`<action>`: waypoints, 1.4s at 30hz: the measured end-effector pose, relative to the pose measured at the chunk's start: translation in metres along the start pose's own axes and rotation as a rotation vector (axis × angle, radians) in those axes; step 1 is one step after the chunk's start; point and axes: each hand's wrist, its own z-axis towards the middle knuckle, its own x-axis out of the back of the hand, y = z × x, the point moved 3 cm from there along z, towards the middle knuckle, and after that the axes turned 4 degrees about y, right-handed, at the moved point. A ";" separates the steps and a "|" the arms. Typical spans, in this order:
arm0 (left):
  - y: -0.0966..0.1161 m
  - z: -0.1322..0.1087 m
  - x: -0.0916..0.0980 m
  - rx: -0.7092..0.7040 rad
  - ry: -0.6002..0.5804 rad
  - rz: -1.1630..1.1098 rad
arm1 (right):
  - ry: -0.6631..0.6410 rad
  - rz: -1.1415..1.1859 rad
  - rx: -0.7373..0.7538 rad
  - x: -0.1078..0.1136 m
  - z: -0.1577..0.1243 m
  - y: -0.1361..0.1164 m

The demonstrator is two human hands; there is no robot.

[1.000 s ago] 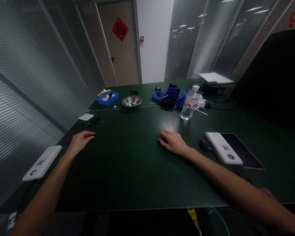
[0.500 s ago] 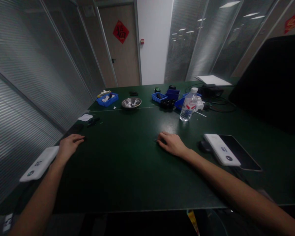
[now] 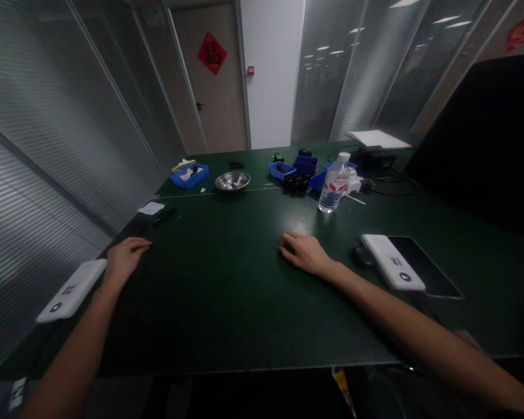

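1. Nearest, on the table (image 3: 227, 302), a white device (image 3: 72, 291) lies by the left forearm; another white device (image 3: 393, 263) sits to the right, against a dark flat panel (image 3: 434, 270).
2. The left hand (image 3: 124, 259) rests just beyond the left device. Its thumb and forefinger nearly meet; I cannot tell whether its grip pinches anything.
3. The right hand (image 3: 303, 253) lies low, its grip seemingly pinching a thin sliver (image 3: 276, 248) that pokes out past thumb and forefinger toward the table's middle.
4. The step in hand looks like holding that sliver low, the hands well apart. Any move from here would call for a light, steady pinch.
5. Farther back stand a clear bottle (image 3: 333, 189), then a metal bowl (image 3: 220, 180) and a blue tray (image 3: 196, 180); a door (image 3: 220, 113) is beyond.
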 end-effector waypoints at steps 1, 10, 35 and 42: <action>0.002 -0.001 0.001 -0.004 0.002 0.003 | 0.000 0.002 0.002 0.000 0.000 0.000; 0.005 -0.005 0.003 -0.040 -0.018 0.080 | -0.009 -0.009 -0.005 -0.002 0.001 0.002; 0.027 -0.011 0.010 -0.067 -0.024 0.287 | -0.025 -0.019 -0.011 0.001 0.000 -0.001; 0.023 -0.007 0.006 -0.101 -0.050 0.356 | -0.013 0.012 0.003 0.000 0.000 0.000</action>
